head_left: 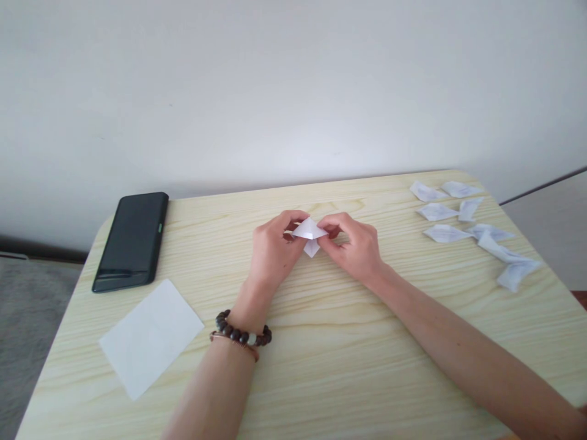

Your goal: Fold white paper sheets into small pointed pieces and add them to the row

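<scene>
Between my two hands is a small piece of folded white paper, held just above the table. Its top forms a peaked triangle, and a small pointed flap hangs below. My left hand pinches its left side between thumb and fingers. On the opposite side, my right hand grips the right corner the same way. A dark beaded bracelet circles my left wrist. The tips of some fingers are hidden behind the paper.
Several folded white paper shapes lie at the table's right side. To the left are a black phone-like device and a flat white sheet of paper. The light wooden table stands against a white wall.
</scene>
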